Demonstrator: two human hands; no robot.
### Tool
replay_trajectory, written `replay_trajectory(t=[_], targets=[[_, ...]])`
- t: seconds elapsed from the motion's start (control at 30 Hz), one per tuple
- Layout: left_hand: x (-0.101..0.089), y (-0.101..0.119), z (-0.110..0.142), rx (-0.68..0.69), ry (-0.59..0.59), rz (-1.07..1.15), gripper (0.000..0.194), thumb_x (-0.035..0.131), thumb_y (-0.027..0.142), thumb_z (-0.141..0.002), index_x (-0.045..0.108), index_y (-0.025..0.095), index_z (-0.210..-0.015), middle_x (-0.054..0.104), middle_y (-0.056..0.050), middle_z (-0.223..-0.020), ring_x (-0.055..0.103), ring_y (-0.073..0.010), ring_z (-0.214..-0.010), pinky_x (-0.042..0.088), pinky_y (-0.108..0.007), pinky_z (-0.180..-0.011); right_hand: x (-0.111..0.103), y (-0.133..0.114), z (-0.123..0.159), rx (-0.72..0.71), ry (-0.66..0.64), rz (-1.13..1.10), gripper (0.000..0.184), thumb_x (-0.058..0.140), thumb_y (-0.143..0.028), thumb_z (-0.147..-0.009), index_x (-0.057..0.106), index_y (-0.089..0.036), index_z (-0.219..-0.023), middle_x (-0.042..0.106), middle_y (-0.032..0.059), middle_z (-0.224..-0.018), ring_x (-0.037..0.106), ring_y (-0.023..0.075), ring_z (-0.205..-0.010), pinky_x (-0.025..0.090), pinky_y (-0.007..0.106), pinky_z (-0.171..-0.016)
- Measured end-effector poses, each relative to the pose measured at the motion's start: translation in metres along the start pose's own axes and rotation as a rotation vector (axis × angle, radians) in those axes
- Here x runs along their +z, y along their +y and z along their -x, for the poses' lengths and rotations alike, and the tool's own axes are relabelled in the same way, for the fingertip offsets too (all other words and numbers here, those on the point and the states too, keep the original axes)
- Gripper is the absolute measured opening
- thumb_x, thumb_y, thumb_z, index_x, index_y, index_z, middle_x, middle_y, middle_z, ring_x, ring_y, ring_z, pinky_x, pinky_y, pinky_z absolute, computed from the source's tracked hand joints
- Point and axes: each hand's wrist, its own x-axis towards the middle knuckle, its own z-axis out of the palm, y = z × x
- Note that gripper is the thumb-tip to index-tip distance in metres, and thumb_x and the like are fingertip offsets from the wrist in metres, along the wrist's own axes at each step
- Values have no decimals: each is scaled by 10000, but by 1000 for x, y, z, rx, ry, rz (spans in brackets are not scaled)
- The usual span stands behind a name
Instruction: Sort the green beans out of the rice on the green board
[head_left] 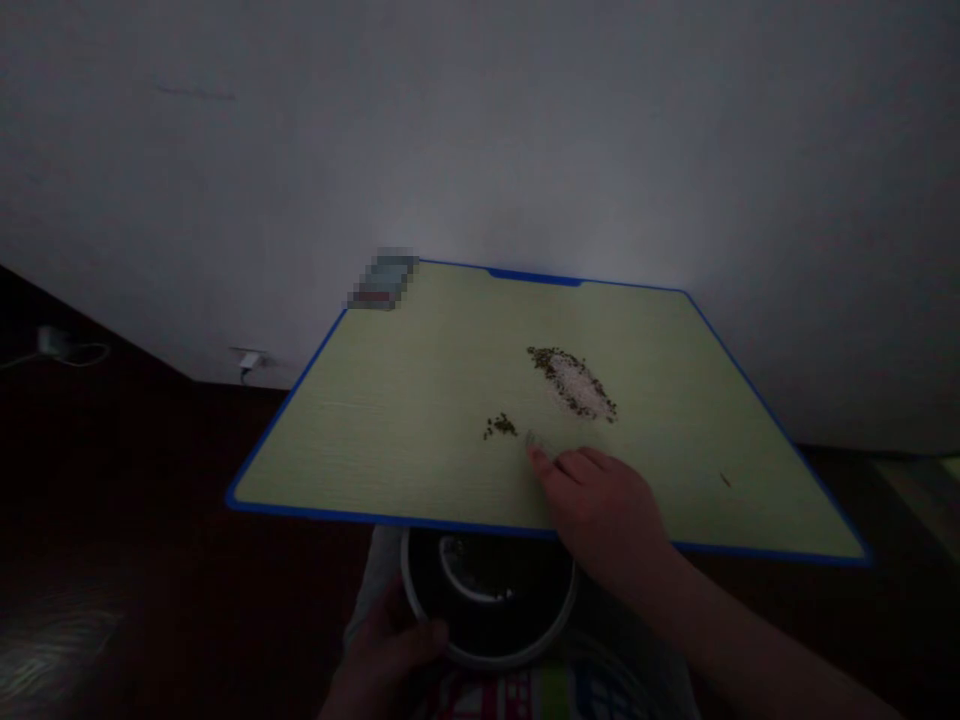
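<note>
My right hand [604, 500] rests over the near part of a pale tabletop [405, 370], index finger stretched out and the other fingers curled. That fingertip points at a small cluster of dark green beans [501, 427], just apart from it. Farther back lies a heap of white grains [576, 383], rice-like, with dark green beans around its edges. Below the table's near edge, my left hand [397, 640] grips the left side of a round bowl [491, 660], thumb over its rim. Inside the bowl are small dark pieces, too dim to make out well; the tabletop hides its far part.
The tabletop has a blue edge and stands against a pale wall [525, 130]. A pixelated flat object [384, 280] sits at its far left corner. A thin dark sliver [725, 480] lies at the right. A plug [250, 360] is in the wall at left.
</note>
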Motion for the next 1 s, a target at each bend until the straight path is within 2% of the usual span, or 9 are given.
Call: replay_trajectory(t=[0.2, 0.37, 0.53, 0.77, 1.0], targets=[[-5, -4, -4, -6, -11, 17, 971, 833, 85, -519, 425, 199, -1393, 791, -144, -979, 695, -377, -996, 529, -474, -903, 3, 31, -8, 102, -67, 37, 334, 540, -134, -862, 684, -186, -1160, 685, 51, -739, 617, 194, -709, 435, 301, -612], [-5, -4, -3, 3, -13, 0, 939, 833, 90, -525, 453, 201, -1377, 774, -165, -1037, 709, -372, -954, 563, -447, -828, 5, 43, -11, 177, -53, -63, 306, 481, -211, -916, 700, -224, -1130, 734, 50, -836, 653, 194, -776, 466, 296, -662], [-3, -3, -2, 16, -53, 15, 925, 823, 102, -550, 443, 219, -1384, 764, -155, -1080, 706, -353, -974, 546, -434, -869, 0, 49, -24, 257, -63, -269, 283, 496, -261, -904, 708, -205, -1083, 745, 56, -984, 682, 211, -847, 492, 328, -748], [-1, 0, -1, 24, -40, -28, 890, 832, 92, -531, 494, 191, -1348, 758, -175, -1090, 713, -361, -944, 590, -388, -740, -5, 51, -49, 292, -161, -458, 261, 562, -272, -856, 709, -215, -1065, 751, 16, -797, 680, 181, -712, 481, 300, -688], [-4, -1, -1, 25, -59, 4, 852, 823, 92, -547, 509, 202, -1332, 768, -162, -1066, 689, -372, -1013, 561, -438, -860, -5, 48, -42, 288, -146, -449, 260, 560, -250, -844, 711, -203, -1050, 750, 28, -821, 679, 184, -723, 481, 300, -692]])
